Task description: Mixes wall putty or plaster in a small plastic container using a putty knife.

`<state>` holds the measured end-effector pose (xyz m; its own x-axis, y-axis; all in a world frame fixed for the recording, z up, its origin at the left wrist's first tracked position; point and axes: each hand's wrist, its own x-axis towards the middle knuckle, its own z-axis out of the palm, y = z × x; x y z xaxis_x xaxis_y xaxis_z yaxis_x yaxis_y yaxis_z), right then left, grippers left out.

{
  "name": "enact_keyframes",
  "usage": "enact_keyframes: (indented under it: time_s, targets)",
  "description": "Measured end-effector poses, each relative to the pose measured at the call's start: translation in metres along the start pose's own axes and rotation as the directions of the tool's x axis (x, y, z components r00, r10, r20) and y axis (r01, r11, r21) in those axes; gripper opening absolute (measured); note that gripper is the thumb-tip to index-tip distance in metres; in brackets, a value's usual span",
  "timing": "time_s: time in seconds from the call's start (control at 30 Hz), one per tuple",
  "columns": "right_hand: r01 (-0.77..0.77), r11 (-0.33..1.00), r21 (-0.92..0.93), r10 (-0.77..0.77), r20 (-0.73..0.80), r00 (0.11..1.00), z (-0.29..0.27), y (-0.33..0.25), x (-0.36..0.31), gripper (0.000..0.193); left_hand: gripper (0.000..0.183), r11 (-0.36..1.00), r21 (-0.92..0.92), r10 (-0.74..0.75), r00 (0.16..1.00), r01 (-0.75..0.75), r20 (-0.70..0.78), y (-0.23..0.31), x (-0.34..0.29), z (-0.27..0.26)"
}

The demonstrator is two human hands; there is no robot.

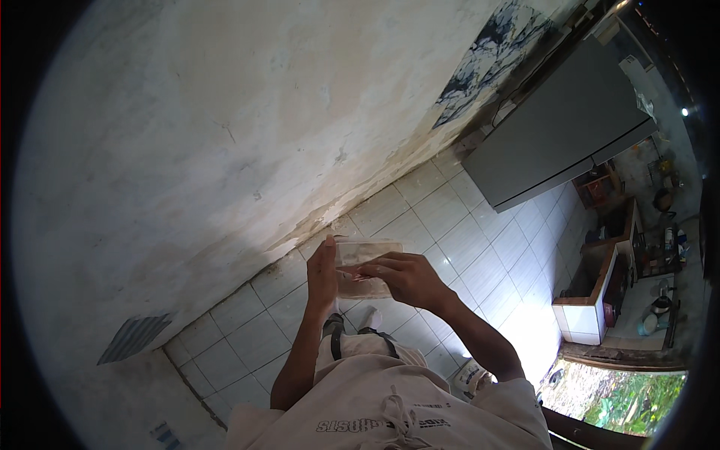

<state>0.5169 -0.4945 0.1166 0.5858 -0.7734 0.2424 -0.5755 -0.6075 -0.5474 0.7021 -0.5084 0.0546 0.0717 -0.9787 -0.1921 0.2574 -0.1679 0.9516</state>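
In front of my body is a clear, box-shaped container [386, 247] that looks like plastic. My left hand [321, 268] grips its left side, with the thumb near the upper corner and the fingers hidden behind it. My right hand [411, 279] reaches across from the right, its fingers bent together over the middle of the container. Whether those fingertips pinch something small or only touch the container is too small to tell. What lies inside the container, if anything, I cannot make out.
A stained plaster wall [210, 127] rises at the left above the tiled floor [465, 232]. A tall grey refrigerator [559, 127] stands at the far right. Beyond it is a tiled kitchen counter [581, 319] with dishes and bottles. A sack-like bag [472, 377] sits beside my right leg.
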Motion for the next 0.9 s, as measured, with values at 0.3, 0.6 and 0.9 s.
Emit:
enact_keyframes:
  time_s: [0.3, 0.6, 0.9]
  targets:
    - [-0.070, 0.998, -0.007, 0.070, 0.150, 0.986, -0.014, -0.007, 0.003, 0.029, 0.042, 0.997, 0.046, -0.052, 0.997, 0.055, -0.065, -0.006, 0.011, -0.022]
    - [-0.164, 0.981, 0.102, 0.165, 0.000, 0.986, -0.014, -0.014, 0.015, 0.020, 0.043, 0.995, -0.011, -0.098, 0.992, 0.097, -0.079, -0.009, 0.020, -0.028]
    - [-0.142, 0.984, 0.112, 0.138, 0.041, 0.990, 0.001, -0.012, 0.023, 0.021, 0.045, 0.996, -0.050, -0.080, 0.992, 0.075, -0.094, -0.013, 0.023, -0.040]
